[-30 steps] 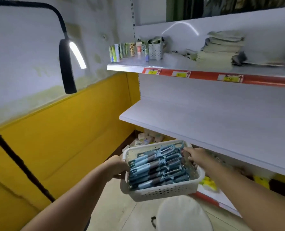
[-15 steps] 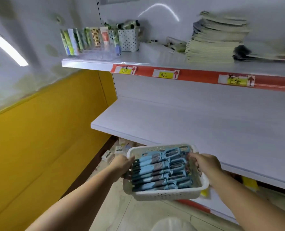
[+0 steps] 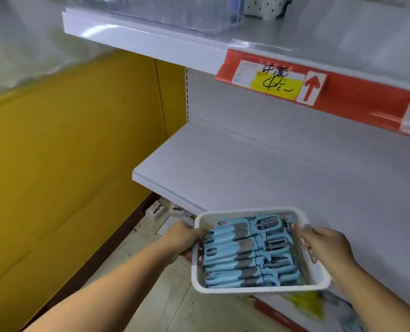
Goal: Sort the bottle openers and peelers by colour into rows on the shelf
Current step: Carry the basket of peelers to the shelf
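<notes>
A white plastic basket [image 3: 259,289] is held in the air just in front of the grey middle shelf [image 3: 271,168]. Inside it lie several light-blue peelers or openers [image 3: 244,255] with grey grips, stacked side by side. My left hand [image 3: 182,238] grips the basket's left rim and my right hand [image 3: 323,243] grips its right rim, fingers curled over the edge. The basket's far edge overlaps the shelf's front edge in the picture.
An upper shelf [image 3: 151,41] with a red price strip [image 3: 342,101] and a yellow label [image 3: 277,85] hangs close overhead, carrying a clear bin [image 3: 175,13]. A yellow wall [image 3: 67,164] stands on the left. Small packets [image 3: 158,209] lie on the floor below.
The view has come much closer to the shelves. The basket, still held by both hands, has moved up to the front edge of the middle shelf.
</notes>
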Motion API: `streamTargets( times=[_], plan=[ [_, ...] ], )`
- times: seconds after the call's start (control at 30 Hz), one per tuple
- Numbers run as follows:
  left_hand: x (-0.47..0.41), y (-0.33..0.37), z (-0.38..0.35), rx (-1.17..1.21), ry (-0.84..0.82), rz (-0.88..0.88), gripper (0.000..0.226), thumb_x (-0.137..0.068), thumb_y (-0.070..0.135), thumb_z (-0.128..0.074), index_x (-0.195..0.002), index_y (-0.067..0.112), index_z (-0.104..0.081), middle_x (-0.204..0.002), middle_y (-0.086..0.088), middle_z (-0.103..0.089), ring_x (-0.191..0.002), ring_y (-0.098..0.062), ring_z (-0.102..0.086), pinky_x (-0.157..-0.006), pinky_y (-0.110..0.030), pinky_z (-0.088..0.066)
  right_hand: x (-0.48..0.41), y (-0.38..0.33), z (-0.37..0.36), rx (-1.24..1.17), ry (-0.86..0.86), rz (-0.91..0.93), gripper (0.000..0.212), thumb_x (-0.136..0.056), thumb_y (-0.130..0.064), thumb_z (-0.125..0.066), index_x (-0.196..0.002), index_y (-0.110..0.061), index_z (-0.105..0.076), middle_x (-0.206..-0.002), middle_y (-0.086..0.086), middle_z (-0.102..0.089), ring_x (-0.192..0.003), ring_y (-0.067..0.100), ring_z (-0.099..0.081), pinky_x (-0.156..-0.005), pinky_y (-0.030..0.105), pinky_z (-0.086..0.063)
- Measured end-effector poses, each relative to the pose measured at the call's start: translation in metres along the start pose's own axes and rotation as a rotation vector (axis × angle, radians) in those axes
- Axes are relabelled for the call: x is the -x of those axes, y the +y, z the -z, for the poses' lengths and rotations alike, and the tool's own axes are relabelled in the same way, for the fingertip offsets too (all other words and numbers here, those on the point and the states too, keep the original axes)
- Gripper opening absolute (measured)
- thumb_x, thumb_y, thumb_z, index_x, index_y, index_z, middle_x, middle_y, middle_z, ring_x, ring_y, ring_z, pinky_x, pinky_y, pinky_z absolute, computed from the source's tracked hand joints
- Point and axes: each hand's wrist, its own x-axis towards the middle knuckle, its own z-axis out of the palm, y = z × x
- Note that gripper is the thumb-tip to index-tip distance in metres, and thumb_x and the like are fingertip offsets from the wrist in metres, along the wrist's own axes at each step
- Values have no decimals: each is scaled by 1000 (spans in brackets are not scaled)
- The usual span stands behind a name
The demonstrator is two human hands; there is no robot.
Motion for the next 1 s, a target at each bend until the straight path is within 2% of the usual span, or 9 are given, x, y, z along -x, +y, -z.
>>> streamTargets(
  times=[0.17, 0.33, 0.43, 0.5, 0.57, 0.67, 0.73, 0.83, 1.0],
  plan=[
    [-22, -4, 54, 73, 173, -41, 26, -95, 31, -54, -84, 9, -62, -79, -9, -71, -64, -15, -69, -46, -17, -50, -48, -49, -70, 80, -23, 81, 40, -84, -31, -68, -57, -3, -57, -48, 11, -55, -49, 25, -50, -58, 33, -40],
    [-46, -11, 99, 252, 405, 4, 35, -94, 33, -55, -86, 0, -63, -82, -17, -71, -64, -21, -68, -43, -22, -50, -69, -113, -130, 171, -99, 204, 44, -87, -44, -62, -62, -8, -58, -59, 7, -59, -57, 26, -53, -58, 32, -39],
    [-62, -11, 113, 445, 493, 55, 35, -94, 30, -57, -80, -2, -61, -85, -23, -70, -67, -27, -68, -49, -28, -54, -74, -141, -156, 232, -161, 306, 35, -86, -46, -58, -95, -12, -65, -88, 7, -63, -78, 26, -56, -62, 31, -37],
    [-72, -3, 119, 552, 496, 88, 33, -93, 29, -59, -84, -3, -62, -82, -20, -70, -65, -27, -70, -46, -27, -54, -73, -147, -164, 273, -139, 329, 38, -92, -31, -55, -123, -9, -55, -119, 12, -58, -98, 29, -55, -74, 33, -42],
    [-90, 11, 123, 605, 485, 92, 30, -92, 29, -61, -89, -2, -59, -84, -20, -71, -66, -30, -71, -51, -32, -57, -75, -144, -165, 314, -99, 347, 40, -94, -26, -54, -131, -9, -49, -134, 14, -49, -113, 32, -52, -87, 36, -43],
    [-113, 29, 127, 587, 571, 74, 33, -91, 34, -62, -77, 4, -55, -83, -19, -70, -72, -34, -71, -67, -45, -60, -69, -125, -155, 426, -136, 351, 41, -94, -28, -55, -132, -13, -47, -140, 11, -43, -116, 30, -52, -88, 33, -43],
    [-129, 42, 127, 465, 611, 31, 40, -91, 41, -58, -70, 7, -56, -80, -16, -70, -73, -32, -71, -70, -46, -60, -69, -109, -146, 516, -167, 361, 40, -95, -29, -54, -131, -14, -48, -141, 7, -42, -114, 26, -53, -88, 32, -45],
    [-149, 62, 125, 416, 602, -2, 41, -91, 47, -54, -72, 10, -57, -80, -12, -69, -74, -28, -70, -73, -43, -60, -67, -93, -128, 729, -167, 418, 43, -96, -33, -49, -136, -17, -43, -150, 1, -32, -130, 20, -41, -100, 32, -42],
    [-166, 89, 124, 476, 506, -22, 41, -93, 46, -51, -88, 7, -58, -88, -11, -69, -70, -21, -67, -53, -29, -57, -62, -80, -107, 887, -207, 435, 46, -99, -36, -41, -142, -23, -33, -157, -2, -16, -142, 17, -23, -108, 28, -35]
  ],
)
